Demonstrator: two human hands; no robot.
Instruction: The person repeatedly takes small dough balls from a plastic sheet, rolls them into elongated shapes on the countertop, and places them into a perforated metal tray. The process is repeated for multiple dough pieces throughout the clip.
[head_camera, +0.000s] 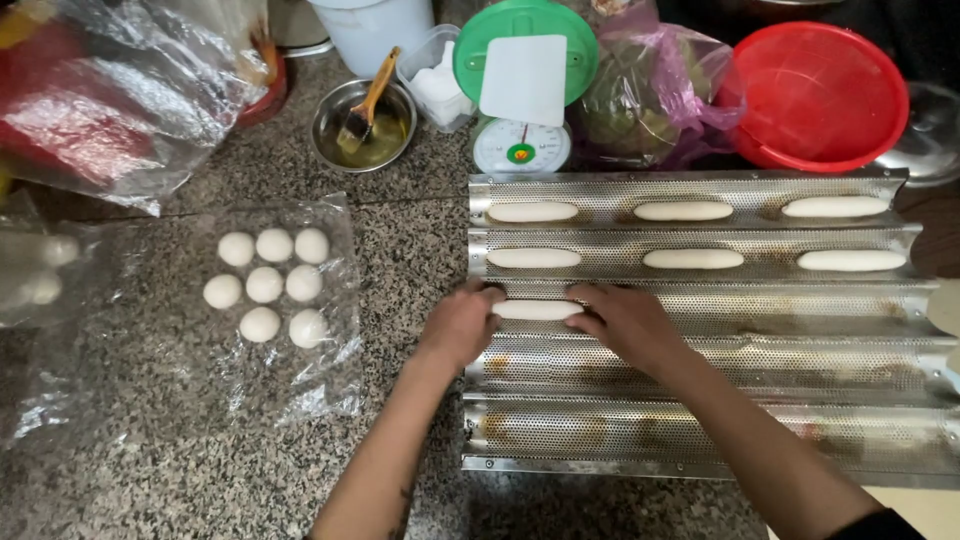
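Perforated metal made up the long baguette tray (700, 360) lying on the speckled granite counter (180, 460), seen from the head camera. Both hands met over its third channel: the left hand (462, 322) and the right hand (628, 322) each cupped one end of a pale dough stick (537, 310), fingers pressed together and curled over its tips (the stick lay at the left end of that channel, touching the metal). Six more shaped dough sticks (692, 259) filled the two channels above it, three to each; the two nearest channels held none.

Left of the tray, eight round dough balls (264, 285) sat on a clear plastic sheet (320, 370). Behind them stood a steel bowl (340, 105) with a brush (368, 105) in it, a green kitchen scale (522, 145) just behind the tray, and a red basin (820, 95) at the far right.
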